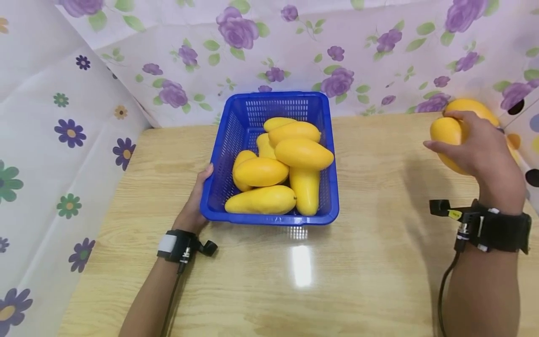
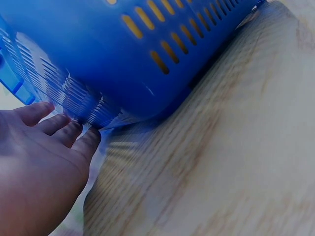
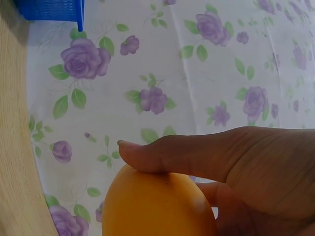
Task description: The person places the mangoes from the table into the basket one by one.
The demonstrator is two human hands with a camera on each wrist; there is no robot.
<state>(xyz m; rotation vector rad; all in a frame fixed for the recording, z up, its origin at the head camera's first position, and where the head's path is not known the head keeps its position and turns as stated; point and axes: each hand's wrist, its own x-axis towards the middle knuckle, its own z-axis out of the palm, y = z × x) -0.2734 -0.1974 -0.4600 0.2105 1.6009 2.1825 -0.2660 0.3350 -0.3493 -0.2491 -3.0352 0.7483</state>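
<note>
A blue plastic basket (image 1: 269, 218) stands on the table, holding several yellow mangoes (image 1: 304, 154). Against its left wall rests my left hand (image 1: 197, 199); in the left wrist view the fingers (image 2: 86, 141) are extended, tips at the slotted side. Off to the far right, my right hand (image 1: 490, 145) grips a mango (image 1: 447, 131) between thumb and fingers. In the right wrist view the thumb (image 3: 162, 155) lies over the top of that mango (image 3: 157, 206), and the other fingers are mostly hidden. Another mango (image 1: 471, 106) shows just behind the right hand.
Behind the wooden table (image 1: 370, 187) rises a sheet with purple roses (image 1: 337, 82). A flowered sheet (image 1: 46, 154) borders the left side, and a dotted one (image 1: 532, 140) the right. Both wrists wear strapped cameras with cables.
</note>
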